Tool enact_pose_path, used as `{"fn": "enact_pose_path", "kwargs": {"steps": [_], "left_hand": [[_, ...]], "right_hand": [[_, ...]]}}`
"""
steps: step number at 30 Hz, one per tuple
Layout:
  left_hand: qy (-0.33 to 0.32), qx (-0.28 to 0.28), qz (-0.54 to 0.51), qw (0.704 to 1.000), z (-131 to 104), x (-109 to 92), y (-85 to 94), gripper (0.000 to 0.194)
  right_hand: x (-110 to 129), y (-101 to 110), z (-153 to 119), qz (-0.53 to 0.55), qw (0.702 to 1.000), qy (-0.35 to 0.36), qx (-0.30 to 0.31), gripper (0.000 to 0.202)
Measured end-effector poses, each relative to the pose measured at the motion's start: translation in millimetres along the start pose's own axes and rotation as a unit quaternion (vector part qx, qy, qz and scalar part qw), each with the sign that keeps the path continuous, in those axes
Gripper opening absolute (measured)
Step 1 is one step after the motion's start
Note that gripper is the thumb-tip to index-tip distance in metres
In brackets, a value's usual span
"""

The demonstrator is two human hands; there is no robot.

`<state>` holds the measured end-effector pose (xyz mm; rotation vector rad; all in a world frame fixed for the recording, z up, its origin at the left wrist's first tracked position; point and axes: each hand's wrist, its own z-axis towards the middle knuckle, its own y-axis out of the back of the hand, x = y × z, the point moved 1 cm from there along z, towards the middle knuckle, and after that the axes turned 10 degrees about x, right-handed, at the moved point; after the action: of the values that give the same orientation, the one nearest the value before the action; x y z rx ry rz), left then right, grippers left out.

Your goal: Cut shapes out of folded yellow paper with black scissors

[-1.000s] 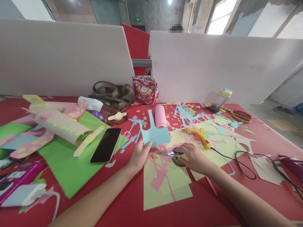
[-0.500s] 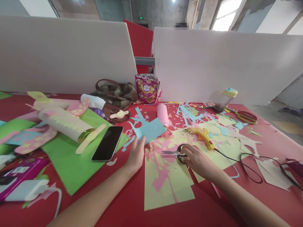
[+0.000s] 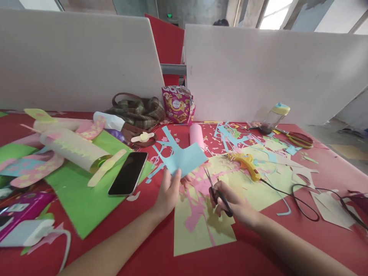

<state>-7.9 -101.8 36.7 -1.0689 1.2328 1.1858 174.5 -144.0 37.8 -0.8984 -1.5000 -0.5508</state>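
Observation:
Between thumb and fingers, my left hand pinches a piece of light-blue paper with an irregular cut outline. Its other fingers are partly behind the paper. My right hand grips black-handled scissors, the blades pointing up and left, a little apart from the blue paper's right corner. Below both hands lies a pale-yellow sheet scattered with pink paper scraps. A pink paper roll stands just behind the blue piece.
A yellow glue gun with a black cord rests at right. On the left are a phone, green sheets and a cardboard tube craft. Further back stand a snack bag, a plaid bag and a lidded jar.
My right hand has raised the scissors off the paper scraps and turned their blades upward toward the blue paper. The blue paper has shifted slightly right in my left hand.

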Motion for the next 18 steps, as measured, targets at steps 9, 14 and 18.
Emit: {"fn": "enact_pose_path", "kwargs": {"steps": [9,14,18], "left_hand": [[-0.017,0.071,0.029,0.997,-4,5,-0.8,0.013],[-0.006,0.093,0.027,0.995,-9,-1,-5.8,0.012],[0.013,0.105,0.024,0.994,-13,-3,-9.1,0.012]], "right_hand": [[-4,-1,-3,-0.033,0.999,0.001,0.004,0.027],[-1,-5,-5,-0.079,0.996,-0.021,-0.023,0.026],[4,-10,-4,-0.081,0.996,0.0,-0.024,0.026]]}}
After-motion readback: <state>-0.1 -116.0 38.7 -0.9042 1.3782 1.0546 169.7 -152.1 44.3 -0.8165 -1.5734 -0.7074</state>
